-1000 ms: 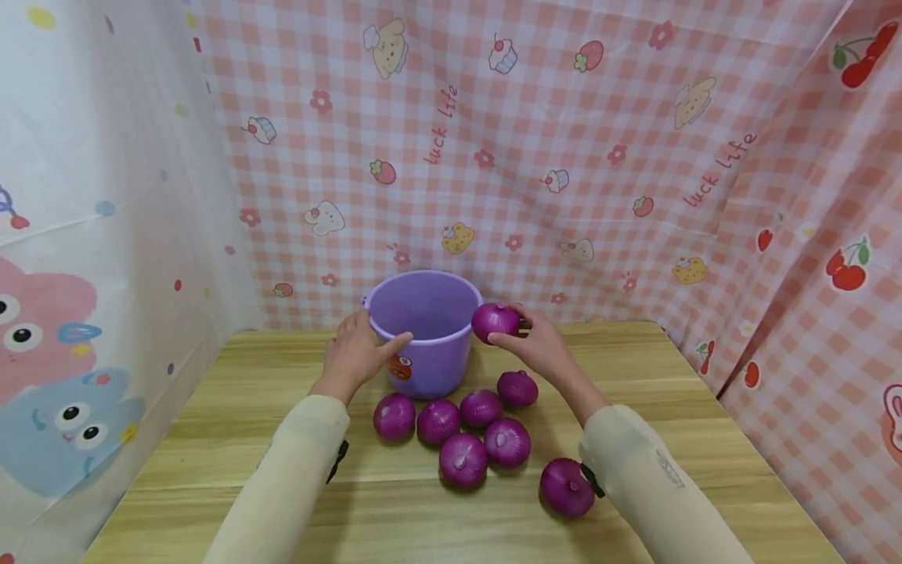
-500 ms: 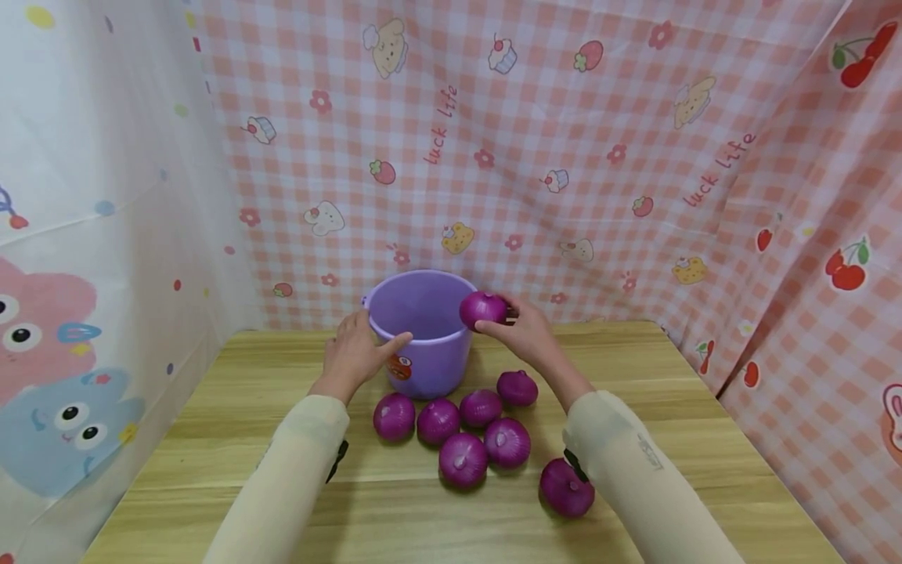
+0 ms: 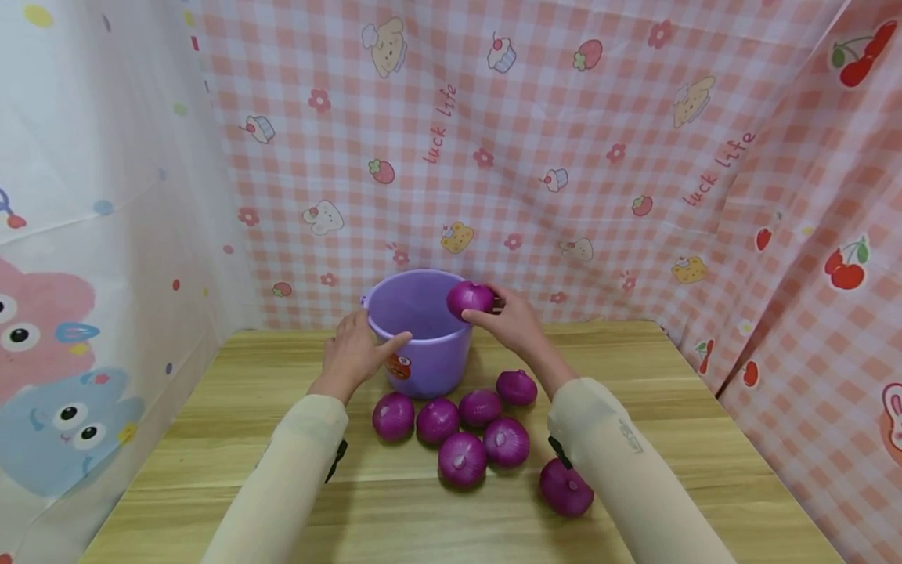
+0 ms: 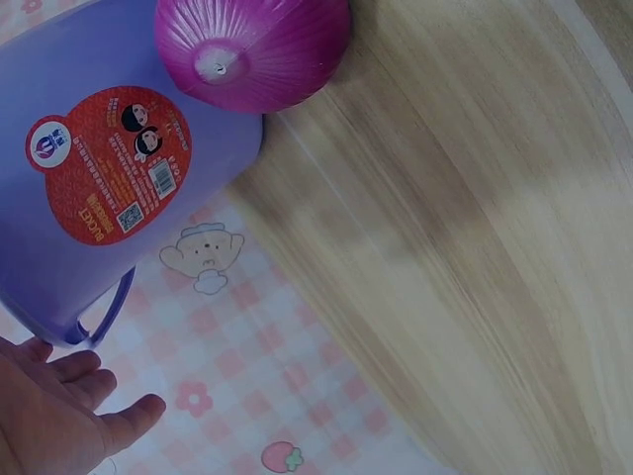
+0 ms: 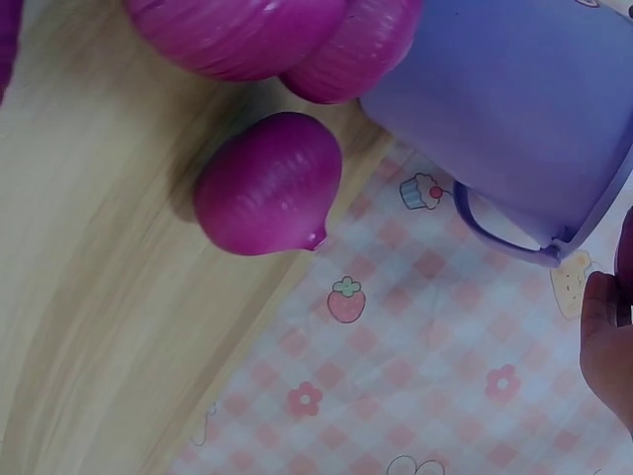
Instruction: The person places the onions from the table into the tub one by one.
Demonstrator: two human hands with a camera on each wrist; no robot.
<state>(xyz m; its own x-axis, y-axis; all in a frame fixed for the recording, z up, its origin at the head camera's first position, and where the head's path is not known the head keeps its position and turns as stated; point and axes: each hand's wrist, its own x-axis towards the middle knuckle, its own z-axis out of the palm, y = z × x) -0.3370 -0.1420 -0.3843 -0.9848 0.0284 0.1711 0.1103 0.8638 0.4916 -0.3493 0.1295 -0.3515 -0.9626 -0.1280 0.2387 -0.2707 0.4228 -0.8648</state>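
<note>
A purple bucket [image 3: 433,368] with a red sticker stands upright at the back of the wooden table. Against its left side rests my left hand [image 3: 352,352], thumb spread toward the front rim; in the left wrist view those relaxed fingers [image 4: 74,371] touch the rim by the handle. My right hand [image 3: 516,323] holds a red onion [image 3: 468,301] between thumb and fingers, above the right part of the bucket's mouth. Only a sliver of that onion [image 5: 625,259] shows in the right wrist view. The bucket's floor is hidden.
Several red onions lie in front of the bucket, the nearest row starting with the left onion [image 3: 393,417]. One onion [image 3: 566,487] sits apart, under the right sleeve [image 3: 606,439]. A checked curtain [image 3: 451,157] hangs right behind the table [image 3: 268,368].
My right hand has carried the onion left and up, from outside the bucket's right rim to above its opening. My left hand has stayed in place.
</note>
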